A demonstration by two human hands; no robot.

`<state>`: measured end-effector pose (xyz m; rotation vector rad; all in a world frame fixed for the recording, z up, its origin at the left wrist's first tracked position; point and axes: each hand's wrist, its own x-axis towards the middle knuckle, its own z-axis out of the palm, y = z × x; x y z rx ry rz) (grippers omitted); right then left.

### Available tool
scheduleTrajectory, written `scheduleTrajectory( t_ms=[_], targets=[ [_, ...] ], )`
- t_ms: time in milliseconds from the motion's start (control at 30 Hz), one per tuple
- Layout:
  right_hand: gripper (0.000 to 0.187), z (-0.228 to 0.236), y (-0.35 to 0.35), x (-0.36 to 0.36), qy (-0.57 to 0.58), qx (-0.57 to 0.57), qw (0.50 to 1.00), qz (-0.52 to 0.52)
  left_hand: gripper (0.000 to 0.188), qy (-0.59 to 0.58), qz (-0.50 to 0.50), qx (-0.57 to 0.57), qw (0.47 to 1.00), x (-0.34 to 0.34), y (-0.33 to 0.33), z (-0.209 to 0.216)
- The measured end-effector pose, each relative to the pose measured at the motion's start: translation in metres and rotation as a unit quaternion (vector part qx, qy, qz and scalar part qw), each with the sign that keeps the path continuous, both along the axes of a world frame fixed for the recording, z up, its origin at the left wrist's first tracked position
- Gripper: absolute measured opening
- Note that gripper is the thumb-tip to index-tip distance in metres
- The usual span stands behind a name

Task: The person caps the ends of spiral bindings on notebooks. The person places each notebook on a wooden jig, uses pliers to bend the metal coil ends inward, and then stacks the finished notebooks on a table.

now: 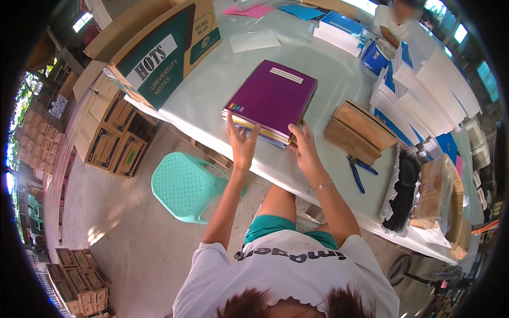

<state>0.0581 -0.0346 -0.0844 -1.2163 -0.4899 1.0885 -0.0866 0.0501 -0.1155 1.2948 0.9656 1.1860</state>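
Note:
A stack of spiral notebooks (273, 93) with a purple cover on top lies on the table in front of me. The pages and covers of several notebooks show along its near edge in white, yellow and blue. My left hand (242, 142) holds the near left part of this edge, its thumb and fingers spread along it. At the near right corner, beside the spiral binding, my right hand (304, 146) grips the stack with its thumb at the edge. Some fingertips of both hands are hidden by the notebooks.
Left of the stack stands an open green-and-brown carton (164, 58). To the right are a wooden block holder (358, 130), blue-handled pliers (360, 170) and tall stacks of notebooks (424, 79). A green plastic stool (185, 185) stands beside me. Another person (392, 24) sits across the table.

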Motion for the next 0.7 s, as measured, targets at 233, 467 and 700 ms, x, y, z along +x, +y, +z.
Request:
scheduleTrajectory(
  t_ms=[233, 467, 700],
  targets=[
    [0.035, -0.011, 0.079, 0.062, 0.021, 0.05, 0.993, -0.107, 0.12, 0.165, -0.086, 0.172, 0.967, 0.059, 0.052, -0.013],
    [0.093, -0.026, 0.117, 0.081, 0.07, 0.057, 0.98, -0.178, 0.117, 0.254, 0.004, 0.201, 0.946, 0.106, 0.078, -0.013],
    [0.066, -0.036, 0.047, 0.018, 0.01, 0.023, 0.999, -0.04, 0.113, 0.3, -0.005, 0.19, 0.935, 0.124, 0.107, -0.028]
  ],
)
